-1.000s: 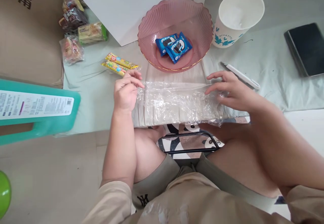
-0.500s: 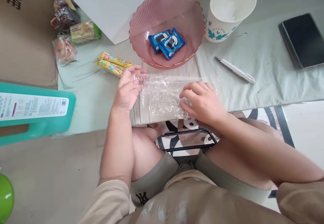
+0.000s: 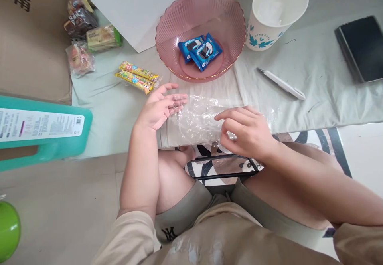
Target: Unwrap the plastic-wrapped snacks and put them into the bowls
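- Handling clear plastic wrap (image 3: 199, 117) on the surface (image 3: 314, 81), near the pink bowl (image 3: 200, 21).
- Left hand (image 3: 158, 107): fingers released, flat on the wrap's left edge.
- Right hand (image 3: 248, 131): fingers pinching the film.
- Advice: press the left side flat; draw the film evenly to prevent creasing.

Pink ribbed bowl (image 3: 179, 25), blue cookie packets (image 3: 200, 50), white leaf-printed cup (image 3: 269, 29), yellow candy sticks (image 3: 137, 77)

Both hands, left (image 3: 158, 109) and right (image 3: 248, 133), rested on crumpled clear plastic wrap (image 3: 199, 117) below a pink bowl (image 3: 179, 25).
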`<state>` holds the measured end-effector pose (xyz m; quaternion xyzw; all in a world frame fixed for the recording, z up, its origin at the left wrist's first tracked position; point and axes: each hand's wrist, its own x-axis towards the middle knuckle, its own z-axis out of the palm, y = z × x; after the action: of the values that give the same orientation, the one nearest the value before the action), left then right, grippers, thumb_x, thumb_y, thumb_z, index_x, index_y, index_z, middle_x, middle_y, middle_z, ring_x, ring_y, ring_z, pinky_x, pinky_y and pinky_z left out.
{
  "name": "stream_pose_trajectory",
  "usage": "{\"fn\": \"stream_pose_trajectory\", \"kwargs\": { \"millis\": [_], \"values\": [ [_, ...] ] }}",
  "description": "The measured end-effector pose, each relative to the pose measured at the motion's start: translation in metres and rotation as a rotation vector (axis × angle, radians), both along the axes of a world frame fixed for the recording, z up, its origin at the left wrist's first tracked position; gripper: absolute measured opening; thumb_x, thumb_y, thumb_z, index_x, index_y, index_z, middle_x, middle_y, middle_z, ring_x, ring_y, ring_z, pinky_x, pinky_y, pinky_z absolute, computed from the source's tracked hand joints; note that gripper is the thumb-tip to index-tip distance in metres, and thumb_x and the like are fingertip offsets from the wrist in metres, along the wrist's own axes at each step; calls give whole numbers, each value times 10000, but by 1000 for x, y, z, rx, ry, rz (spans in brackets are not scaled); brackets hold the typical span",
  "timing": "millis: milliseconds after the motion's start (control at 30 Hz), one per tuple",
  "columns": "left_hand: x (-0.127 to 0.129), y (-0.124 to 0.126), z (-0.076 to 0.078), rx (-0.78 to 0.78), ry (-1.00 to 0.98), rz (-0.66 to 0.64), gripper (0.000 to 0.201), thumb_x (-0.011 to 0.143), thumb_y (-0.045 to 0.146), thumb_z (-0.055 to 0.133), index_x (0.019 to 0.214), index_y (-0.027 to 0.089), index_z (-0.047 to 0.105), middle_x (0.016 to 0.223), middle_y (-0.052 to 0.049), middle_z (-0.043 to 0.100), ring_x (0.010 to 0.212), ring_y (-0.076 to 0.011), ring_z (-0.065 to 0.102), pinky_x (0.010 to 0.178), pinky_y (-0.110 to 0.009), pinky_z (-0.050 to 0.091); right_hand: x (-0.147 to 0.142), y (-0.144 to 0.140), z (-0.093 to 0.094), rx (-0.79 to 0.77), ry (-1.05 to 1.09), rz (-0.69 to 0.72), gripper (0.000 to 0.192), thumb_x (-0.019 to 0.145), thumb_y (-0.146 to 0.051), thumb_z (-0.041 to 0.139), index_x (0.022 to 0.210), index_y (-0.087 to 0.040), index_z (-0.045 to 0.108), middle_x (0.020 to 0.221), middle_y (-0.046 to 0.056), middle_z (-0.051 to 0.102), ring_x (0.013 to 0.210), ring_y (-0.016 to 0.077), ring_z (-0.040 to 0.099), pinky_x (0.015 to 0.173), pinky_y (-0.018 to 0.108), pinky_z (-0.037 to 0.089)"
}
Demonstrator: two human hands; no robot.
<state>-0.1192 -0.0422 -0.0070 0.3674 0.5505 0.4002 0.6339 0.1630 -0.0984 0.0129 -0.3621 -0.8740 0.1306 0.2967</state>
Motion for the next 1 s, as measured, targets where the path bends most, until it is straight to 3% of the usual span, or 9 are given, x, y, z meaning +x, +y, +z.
{"fn": "stream_pose_trajectory", "kwargs": {
  "millis": [133, 267, 367, 433, 600, 733, 867, 933, 1000],
  "values": [
    [-4, 1, 3, -15, -84, -21, 464, 691, 141, 638, 1149, 212, 656, 1094, -106, 815, 1084, -291, 790, 886, -458, 665, 5, 1, 7, -131, 198, -146, 158, 744, -147, 572, 749, -274, 478, 1030, 51, 815, 893, 266, 774, 747, 418, 569],
    [-3, -1, 4, 36, -73, -124, 631, 586, 85, 800, 1187, 252, 706, 1229, -111, 793, 1173, -300, 759, 936, -421, 653, 11, 3, 11, -160, 267, -223, 195, 714, -141, 570, 756, -290, 450, 1056, 57, 807, 1005, 309, 781, 809, 475, 604],
    [3, -3, 0, 103, -8, -174, 638, 567, 143, 915, 1173, 229, 735, 1198, -122, 795, 1133, -292, 769, 979, -414, 633, 14, 7, 7, -50, 238, -89, 179, 732, -137, 582, 759, -278, 474, 1074, 64, 811, 1061, 311, 779, 815, 461, 601],
    [8, -2, -3, 159, 104, -103, 490, 617, 187, 919, 1081, 193, 762, 1085, -110, 812, 1025, -268, 789, 971, -424, 631, 17, 12, 3, 24, 126, 81, 130, 778, -140, 580, 768, -258, 525, 1159, 74, 811, 1147, 307, 760, 827, 439, 584],
    [15, 4, -16, 342, 245, 78, 192, 704, 147, 833, 884, 183, 777, 910, -76, 813, 906, -229, 786, 924, -413, 638, 21, 21, -4, -33, -189, 352, 107, 863, -200, 576, 814, -224, 668, 1528, 74, 637, 1478, 373, 533, 1126, 570, 469],
    [14, 8, -20, 394, 268, 139, 172, 703, 101, 785, 852, 186, 762, 919, -51, 808, 895, -197, 780, 922, -365, 631, 21, 19, -5, -164, -266, 410, 126, 869, -198, 608, 850, -199, 732, 1636, 90, 515, 1547, 423, 427, 1216, 674, 371],
    [12, 6, -14, 289, 137, 136, 162, 787, 225, 750, 947, 206, 733, 1010, -57, 801, 986, -211, 781, 912, -348, 629, 17, 18, -6, -274, -282, 421, 163, 896, -324, 678, 868, -194, 771, 1637, 121, 511, 1580, 476, 338, 1218, 748, 309],
    [11, 3, -10, 247, 64, 90, 257, 819, 333, 749, 1052, 230, 713, 1103, -73, 792, 1028, -231, 777, 879, -353, 634, 14, 17, -7, -306, -291, 433, 207, 899, -380, 691, 891, -192, 777, 1647, 127, 498, 1589, 493, 304, 1216, 773, 276],
    [12, 1, -8, 271, 55, 26, 450, 745, 338, 835, 1158, 262, 675, 1183, -75, 772, 1071, -247, 768, 877, -351, 632, 11, 15, -8, -319, -287, 451, 236, 893, -418, 703, 924, -196, 778, 1661, 126, 480, 1592, 506, 284, 1211, 790, 255]
  ]
}}
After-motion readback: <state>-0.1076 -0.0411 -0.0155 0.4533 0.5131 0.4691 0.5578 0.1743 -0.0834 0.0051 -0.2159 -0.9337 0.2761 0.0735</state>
